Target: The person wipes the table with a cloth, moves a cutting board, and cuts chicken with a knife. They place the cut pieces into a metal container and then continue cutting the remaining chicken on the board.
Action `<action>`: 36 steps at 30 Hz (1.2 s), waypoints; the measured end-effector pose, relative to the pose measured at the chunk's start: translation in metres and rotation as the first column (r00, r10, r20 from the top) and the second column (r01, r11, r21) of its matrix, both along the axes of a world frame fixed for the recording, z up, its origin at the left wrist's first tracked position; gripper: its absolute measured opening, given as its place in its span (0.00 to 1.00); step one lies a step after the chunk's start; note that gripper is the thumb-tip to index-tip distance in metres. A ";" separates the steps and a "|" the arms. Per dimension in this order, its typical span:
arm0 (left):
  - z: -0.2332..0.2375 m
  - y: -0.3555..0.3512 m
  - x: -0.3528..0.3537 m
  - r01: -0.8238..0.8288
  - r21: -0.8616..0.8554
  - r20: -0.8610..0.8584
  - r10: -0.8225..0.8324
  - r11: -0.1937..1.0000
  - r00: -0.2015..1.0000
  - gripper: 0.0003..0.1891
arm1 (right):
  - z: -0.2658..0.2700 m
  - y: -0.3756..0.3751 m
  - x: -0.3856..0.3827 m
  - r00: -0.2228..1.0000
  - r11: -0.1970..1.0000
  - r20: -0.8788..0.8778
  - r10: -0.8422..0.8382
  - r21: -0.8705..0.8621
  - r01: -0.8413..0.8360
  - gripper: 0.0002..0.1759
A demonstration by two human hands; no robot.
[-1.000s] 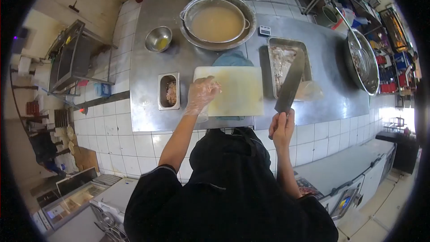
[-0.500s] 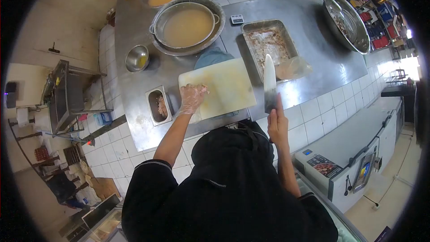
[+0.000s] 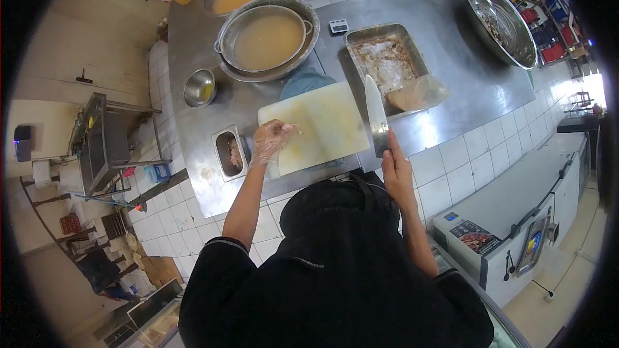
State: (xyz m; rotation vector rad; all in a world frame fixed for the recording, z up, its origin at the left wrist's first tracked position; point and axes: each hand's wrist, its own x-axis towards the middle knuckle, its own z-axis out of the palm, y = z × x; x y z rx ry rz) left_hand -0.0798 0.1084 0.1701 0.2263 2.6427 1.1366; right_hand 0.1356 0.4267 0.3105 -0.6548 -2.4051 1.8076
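Note:
My left hand, in a clear plastic glove, is over the left side of the white cutting board. Its fingers are closed on a small piece of pale pink meat. In my bare right hand is a large kitchen knife, held by the handle at the board's right edge with its blade pointing away from me. Left of the board stands a small rectangular steel container holding chopped meat. A blue cloth shows from under the board's far edge.
Past the knife lies a metal tray with brown residue and a plastic bag on its near corner. Large pots of cloudy liquid, a small steel bowl, a digital timer and a wide bowl share the steel table.
My right hand has moved the knife slightly left, closer to the board. The left hand stays over the board's left side, with its fingers curled and the meat still held.

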 end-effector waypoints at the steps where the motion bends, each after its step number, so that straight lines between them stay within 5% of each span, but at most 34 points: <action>1: 0.014 0.002 0.003 -0.004 -0.033 -0.033 0.003 0.999 0.999 0.19 | -0.002 0.000 0.000 1.000 1.000 -0.011 -0.001 0.012 0.001 0.32; 6: 0.051 0.009 0.003 -0.099 -0.020 -0.019 0.098 0.995 0.995 0.16 | -0.004 0.005 0.000 1.000 0.999 -0.007 0.001 0.038 0.000 0.31; 9: 0.059 0.007 -0.003 -0.188 0.427 0.241 0.089 0.885 0.966 0.12 | -0.007 0.008 0.000 1.000 1.000 -0.005 -0.014 0.004 0.014 0.31; 15: 0.019 -0.001 -0.017 -0.277 0.661 0.307 0.085 0.698 0.948 0.12 | -0.011 0.011 -0.001 1.000 1.000 -0.012 -0.015 0.019 0.015 0.30; 21: 0.071 0.043 -0.013 -0.293 0.643 0.177 0.235 0.708 0.956 0.11 | -0.014 0.015 0.001 0.999 0.999 -0.033 -0.033 0.035 0.034 0.30; 24: 0.063 0.057 -0.021 -0.103 0.640 0.117 0.036 0.761 0.992 0.10 | -0.009 0.013 0.003 0.997 0.998 -0.052 -0.062 0.011 0.063 0.31; 27: 0.046 0.074 -0.020 -0.083 0.721 0.270 -0.169 0.688 0.948 0.08 | -0.010 0.015 0.005 0.998 0.998 -0.031 -0.060 0.026 0.061 0.31; 30: 0.011 0.087 -0.016 -0.229 0.678 0.487 -0.193 0.698 0.852 0.12 | -0.011 0.017 0.009 0.998 0.998 0.001 -0.065 0.008 0.065 0.31; 33: -0.028 0.075 -0.009 0.139 0.110 -0.148 -0.122 0.984 0.981 0.15 | -0.007 0.017 0.009 0.996 0.997 0.030 -0.079 0.012 0.078 0.31; 36: -0.008 0.081 0.007 -0.138 -0.109 -0.112 0.125 0.984 0.986 0.17 | -0.007 0.018 0.010 0.995 0.995 0.020 -0.095 0.020 0.094 0.31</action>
